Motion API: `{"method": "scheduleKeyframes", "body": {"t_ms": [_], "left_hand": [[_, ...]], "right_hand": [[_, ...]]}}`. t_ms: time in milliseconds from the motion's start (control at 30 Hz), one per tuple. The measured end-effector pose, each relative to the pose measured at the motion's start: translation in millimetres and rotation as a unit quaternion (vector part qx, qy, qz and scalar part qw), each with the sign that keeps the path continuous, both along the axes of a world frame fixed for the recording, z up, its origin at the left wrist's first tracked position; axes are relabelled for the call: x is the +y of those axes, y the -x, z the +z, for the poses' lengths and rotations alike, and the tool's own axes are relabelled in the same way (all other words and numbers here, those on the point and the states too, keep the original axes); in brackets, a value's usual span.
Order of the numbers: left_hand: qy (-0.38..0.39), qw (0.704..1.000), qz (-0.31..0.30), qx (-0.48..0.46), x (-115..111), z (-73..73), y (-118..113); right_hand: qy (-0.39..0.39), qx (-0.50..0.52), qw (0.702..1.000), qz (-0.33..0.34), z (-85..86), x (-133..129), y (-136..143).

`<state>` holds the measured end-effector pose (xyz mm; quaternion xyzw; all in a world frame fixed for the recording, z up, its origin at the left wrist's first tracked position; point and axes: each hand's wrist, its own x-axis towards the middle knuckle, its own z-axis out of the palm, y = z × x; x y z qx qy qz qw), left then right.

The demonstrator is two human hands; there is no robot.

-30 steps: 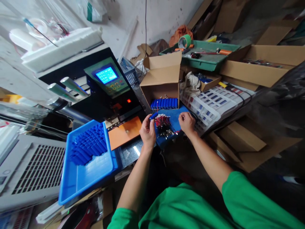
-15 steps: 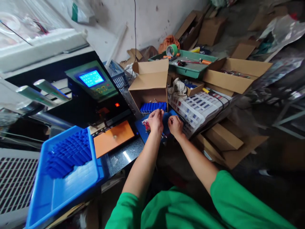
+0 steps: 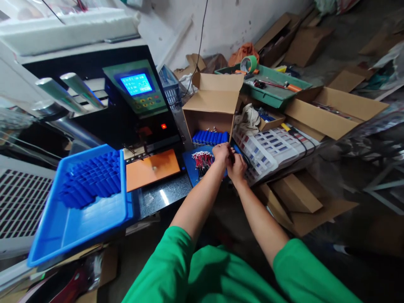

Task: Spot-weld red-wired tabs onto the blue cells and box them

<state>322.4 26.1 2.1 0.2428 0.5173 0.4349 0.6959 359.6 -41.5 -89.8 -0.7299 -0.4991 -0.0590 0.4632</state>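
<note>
My left hand (image 3: 221, 153) and my right hand (image 3: 237, 166) are together over the right part of a blue mat (image 3: 190, 162). Both have curled fingers, and something small and dark shows between them, too hidden to name. Just left of my left hand, a bunch of red and black wires with white connectors (image 3: 202, 160) lies on the mat. Behind my hands, blue cylindrical cells (image 3: 211, 137) stand in a row inside an open cardboard box (image 3: 208, 101).
At left is a black machine with a lit screen (image 3: 136, 84) and an orange plate (image 3: 152, 169). A blue tray (image 3: 78, 229) holds many blue cells. To the right are a white plastic crate (image 3: 268, 147), a green tray (image 3: 274, 99) and a cardboard box (image 3: 339, 111).
My hands were apart and have come together. The wire bunch, partly covered by my left hand before, shows more now. The camera view has shifted.
</note>
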Motion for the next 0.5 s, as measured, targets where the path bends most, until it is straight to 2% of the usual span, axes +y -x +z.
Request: {"method": "scheduleKeyframes", "body": {"t_ms": [67,133,167,200,267,367,433,500], "left_hand": [[-0.031,0.997,-0.041,0.050,-1,0.9,9],[-0.129,0.975,-0.084,0.159,-2,2.9,23],[-0.205,0.945,-0.108,0.233,-2,4.6,30],[-0.286,0.900,-0.128,0.304,0,6.8,37],[-0.412,0.791,-0.167,0.421,4,12.3,47],[-0.491,0.640,-0.222,0.548,14,18.0,52],[-0.502,0.580,-0.257,0.588,20,16.9,49],[-0.500,0.564,-0.272,0.598,25,12.2,45]], "right_hand": [[0.006,-0.002,1.000,-0.008,2.0,0,0],[0.007,-0.004,1.000,-0.010,3.1,0,0],[0.006,-0.005,1.000,-0.009,3.3,0,0],[0.005,-0.005,1.000,-0.006,3.3,0,0],[0.002,-0.003,1.000,-0.004,2.9,1,0],[0.001,0.001,1.000,-0.006,2.8,2,0],[-0.003,0.003,1.000,-0.004,3.2,2,0],[-0.009,0.003,1.000,-0.003,3.7,2,0]]}}
